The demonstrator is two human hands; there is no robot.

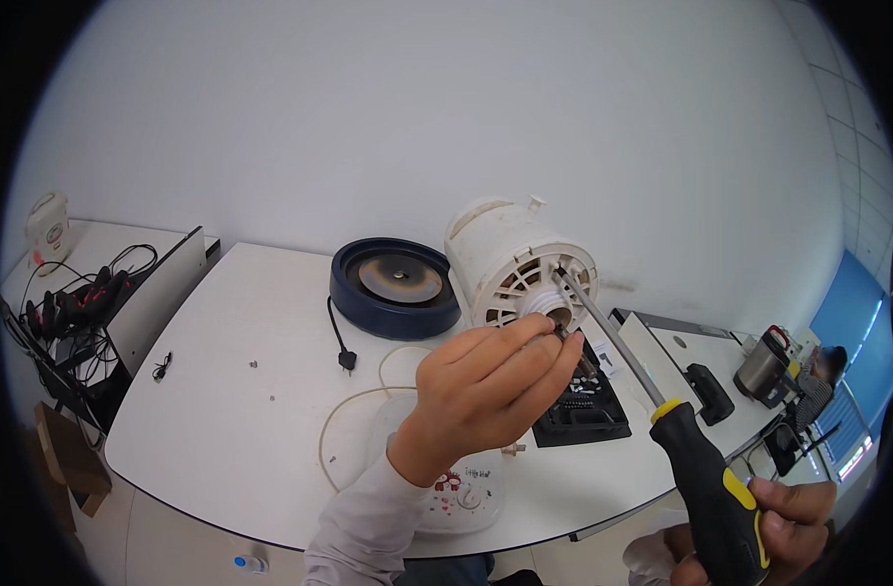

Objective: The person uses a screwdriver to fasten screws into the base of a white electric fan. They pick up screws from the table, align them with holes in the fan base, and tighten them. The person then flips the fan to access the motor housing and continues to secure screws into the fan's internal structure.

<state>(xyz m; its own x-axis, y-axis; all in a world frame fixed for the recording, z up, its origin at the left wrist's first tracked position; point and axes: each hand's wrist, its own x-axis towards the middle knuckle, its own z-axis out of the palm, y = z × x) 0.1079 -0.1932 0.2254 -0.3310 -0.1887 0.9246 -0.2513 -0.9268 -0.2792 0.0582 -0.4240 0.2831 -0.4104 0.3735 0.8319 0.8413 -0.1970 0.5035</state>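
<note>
A worn white cylindrical motor housing [500,239], with a slotted vent end and a threaded white collar [541,305], is tilted toward me above the table. My left hand [490,386] is closed at the collar, its thumb and fingers pinching the dark metal shaft [585,361] that sticks out of it. In my right hand [796,523] is a large screwdriver [696,479] with a black and yellow handle. Its tip reaches the upper part of the vent end. Below my left wrist lies a white base [476,513] with a knob and cartoon print.
Behind stands a round dark blue appliance [393,313] with a scorched disc; its black plug [347,360] lies in front. A black tool tray [603,425] sits right of my left hand. Small screws [253,364] dot the white table [202,430]. Far right, a person [813,396] sits near a steel pot [762,366].
</note>
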